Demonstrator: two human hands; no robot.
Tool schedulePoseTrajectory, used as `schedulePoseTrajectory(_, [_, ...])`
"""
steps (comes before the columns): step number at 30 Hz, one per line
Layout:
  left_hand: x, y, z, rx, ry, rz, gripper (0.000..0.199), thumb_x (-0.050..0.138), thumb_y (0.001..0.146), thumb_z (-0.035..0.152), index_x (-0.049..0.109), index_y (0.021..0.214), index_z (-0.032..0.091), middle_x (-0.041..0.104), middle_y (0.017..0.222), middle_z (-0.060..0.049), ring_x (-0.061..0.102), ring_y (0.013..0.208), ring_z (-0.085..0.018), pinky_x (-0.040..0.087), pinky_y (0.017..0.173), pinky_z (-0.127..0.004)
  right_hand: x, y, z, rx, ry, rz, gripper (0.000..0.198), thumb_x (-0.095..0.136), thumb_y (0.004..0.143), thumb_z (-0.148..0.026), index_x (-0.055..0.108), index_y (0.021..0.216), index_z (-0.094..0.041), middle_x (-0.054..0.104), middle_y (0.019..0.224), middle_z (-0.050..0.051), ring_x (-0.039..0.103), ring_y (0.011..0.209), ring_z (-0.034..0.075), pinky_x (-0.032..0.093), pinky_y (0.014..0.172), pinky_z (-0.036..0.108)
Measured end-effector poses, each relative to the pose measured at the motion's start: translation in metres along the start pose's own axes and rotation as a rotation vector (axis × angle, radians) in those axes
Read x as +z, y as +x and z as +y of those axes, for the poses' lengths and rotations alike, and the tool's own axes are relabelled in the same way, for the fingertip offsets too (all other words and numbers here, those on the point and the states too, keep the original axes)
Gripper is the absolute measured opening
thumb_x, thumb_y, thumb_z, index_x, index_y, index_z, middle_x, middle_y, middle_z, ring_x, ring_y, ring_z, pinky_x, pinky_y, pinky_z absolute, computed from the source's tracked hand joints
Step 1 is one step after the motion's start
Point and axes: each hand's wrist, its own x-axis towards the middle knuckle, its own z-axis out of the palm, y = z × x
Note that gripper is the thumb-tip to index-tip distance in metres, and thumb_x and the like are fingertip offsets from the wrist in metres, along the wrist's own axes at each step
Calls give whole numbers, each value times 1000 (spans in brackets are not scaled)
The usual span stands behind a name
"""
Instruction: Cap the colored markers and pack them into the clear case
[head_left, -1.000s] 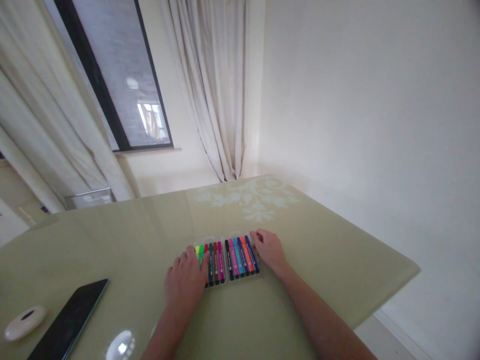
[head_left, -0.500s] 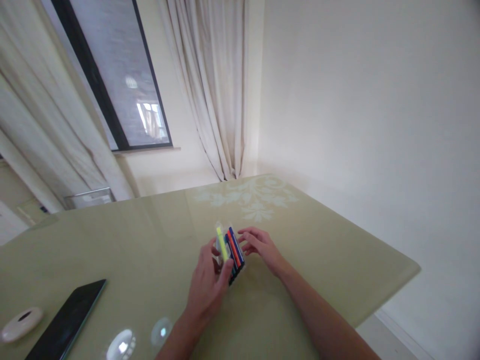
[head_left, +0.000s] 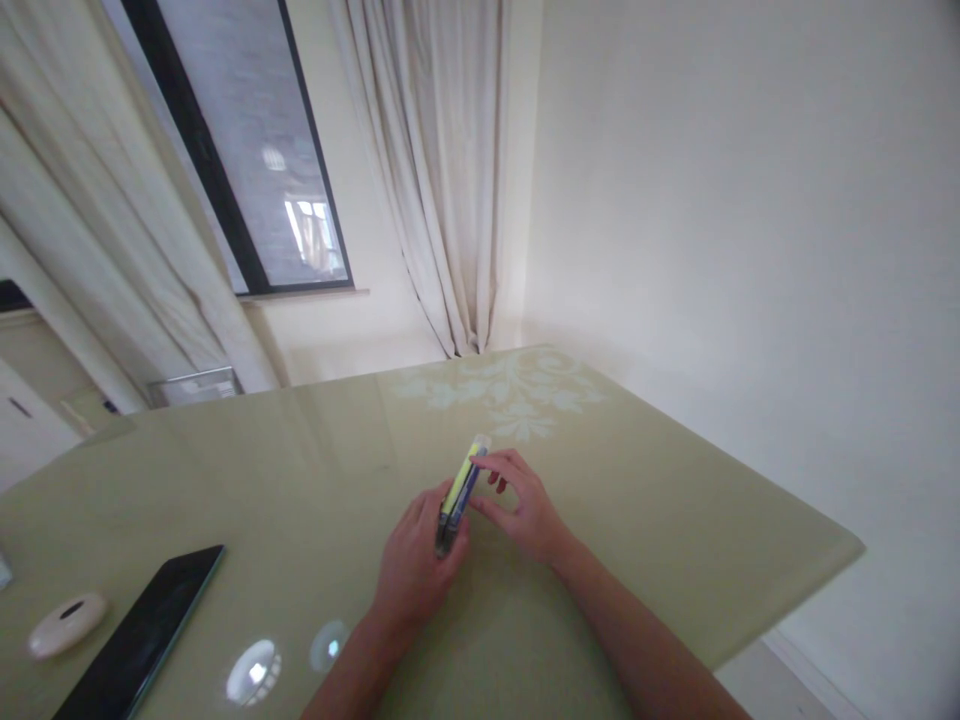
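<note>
A clear plastic marker case (head_left: pixel 460 490), folded shut, stands on its edge on the pale green table (head_left: pixel 675 500); a yellow and a blue marker show along its top edge. My left hand (head_left: pixel 416 565) grips the near end of the case from the left. My right hand (head_left: pixel 521 505) presses on the case from the right, fingers curled over its far end. The other markers inside are hidden between the two halves.
A black tablet (head_left: pixel 139 640) lies at the near left with a small white oval device (head_left: pixel 66 623) beside it. The table's right edge (head_left: pixel 825 575) drops off near a white wall. Curtains (head_left: pixel 442 170) and a window (head_left: pixel 247 150) stand behind the table.
The case lay open flat with both rows of markers showing. My left hand swung its half up and over; now the two halves are closed together between my hands.
</note>
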Motion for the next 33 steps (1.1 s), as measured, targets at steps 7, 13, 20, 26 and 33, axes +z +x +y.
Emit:
schedulePoseTrajectory(7, [6, 0, -5, -42, 14, 0, 35, 52, 99, 33, 60, 131, 20, 74, 115, -10, 71, 101, -25, 56, 92, -41, 5, 1, -6, -439, -284, -26, 35, 56, 103, -20, 66, 134, -33, 72, 126, 6, 64, 114, 22, 50, 104, 42])
schedulePoseTrajectory(13, [5, 0, -2, -46, 21, 7, 35, 53, 97, 31, 62, 130, 20, 75, 115, -9, 72, 100, -24, 57, 90, -39, 8, 2, -3, -554, -335, 36, 35, 57, 102, -16, 67, 133, -29, 76, 120, 5, 67, 102, 21, 56, 91, 39])
schedulePoseTrajectory(20, [3, 2, -3, -58, -31, 18, 34, 55, 97, 31, 63, 129, 22, 75, 116, -9, 72, 101, -23, 56, 92, -37, 16, 0, -6, -554, -388, 92, 38, 54, 102, -15, 66, 136, -27, 76, 120, 6, 69, 92, 20, 57, 84, 36])
schedulePoseTrajectory(26, [4, 2, -7, -71, -38, 26, 36, 54, 97, 34, 63, 129, 20, 75, 116, -9, 72, 100, -24, 56, 91, -38, 22, -3, -3, -543, -384, 101, 36, 53, 103, -16, 67, 134, -27, 76, 120, 6, 70, 94, 19, 58, 85, 36])
schedulePoseTrajectory(33, [-2, 3, -11, 3, -13, -2, 36, 56, 96, 33, 63, 129, 22, 75, 120, -7, 71, 107, -24, 55, 96, -39, 9, 2, 4, -372, -345, 201, 41, 55, 103, -21, 59, 144, -28, 70, 130, 9, 64, 120, 22, 53, 103, 41])
